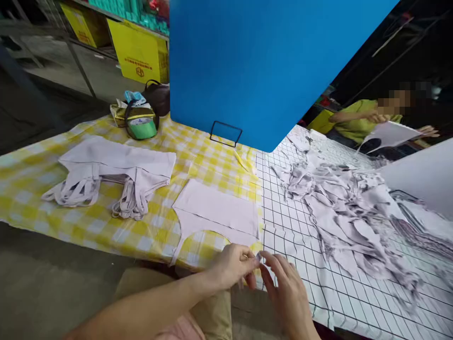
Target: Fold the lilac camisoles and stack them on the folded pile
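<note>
A pale lilac cut-out garment (215,208) with thin straps lies at the table's front edge, body away from me. My left hand (235,267) is closed in a pinch on the end of its right strap (258,256), a small greyish tip showing between the fingertips. My right hand (285,283) faces it, fingers bent and apart, with the index fingertip touching that tip. Further left rests a stack of similar garments (116,163), their straps hanging toward the front edge.
A yellow-checked cloth (148,236) covers the left side, a white gridded one (283,236) the right. Crumpled lilac pieces (339,203) are heaped there. A blue panel (255,66) rises behind a wire frame (225,134). Green tape (142,128) sits back left; a co-worker (368,115) handles fabric at right.
</note>
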A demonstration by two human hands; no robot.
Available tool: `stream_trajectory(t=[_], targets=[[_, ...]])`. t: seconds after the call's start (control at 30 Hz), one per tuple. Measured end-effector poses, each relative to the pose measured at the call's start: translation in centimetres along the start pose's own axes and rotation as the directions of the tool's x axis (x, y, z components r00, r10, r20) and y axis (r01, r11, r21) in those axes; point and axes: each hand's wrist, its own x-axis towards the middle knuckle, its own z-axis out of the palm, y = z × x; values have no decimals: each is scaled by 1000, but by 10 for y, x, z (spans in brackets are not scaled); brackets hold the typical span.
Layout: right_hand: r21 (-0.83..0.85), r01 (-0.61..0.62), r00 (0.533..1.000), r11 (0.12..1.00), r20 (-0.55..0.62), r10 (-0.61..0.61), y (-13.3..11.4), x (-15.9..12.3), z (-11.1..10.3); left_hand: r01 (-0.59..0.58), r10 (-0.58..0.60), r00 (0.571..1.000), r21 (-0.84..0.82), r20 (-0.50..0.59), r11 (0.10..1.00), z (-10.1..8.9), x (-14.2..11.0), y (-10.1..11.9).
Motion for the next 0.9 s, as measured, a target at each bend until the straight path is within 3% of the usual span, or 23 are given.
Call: stream_trajectory(t=[0.2, 0.3, 0.37, 0.43, 0.47, 0.53, 0.63, 0.73, 0.9], targets=[[71, 73, 996, 995, -58, -69, -4, 13, 13, -9, 8, 996, 5, 88, 1000, -5, 2, -4], [185, -32, 998, 982, -55, 43, -3, 17, 25, -116, 134, 990, 320, -36, 940, -19, 7, 5], [272, -143, 987, 952, -38, 159, -2, 20, 33, -183, 351, 929, 681, -115, 709, -34, 13, 11], [353, -258, 963, 899, 16, 270, 0, 24, 42, -185, 496, 868, 910, -26, 372, -52, 21, 15], [390, -317, 946, 864, 60, 320, 0, 26, 46, -189, 505, 862, 955, 51, 226, -60, 25, 16], [454, -436, 899, 777, 171, 404, 0, 32, 52, -231, 449, 871, 973, 197, 20, -73, 33, 17], [515, -566, 823, 644, 308, 478, -3, 42, 58, -270, 366, 880, 953, 304, -140, -80, 43, 18], [529, -618, 783, 582, 350, 514, -4, 52, 62, -269, 376, 875, 952, 304, -144, -81, 50, 19], [451, -591, 807, 669, 324, 495, -1, 64, 71, -255, 449, 873, 963, 191, 86, -86, 60, 16]])
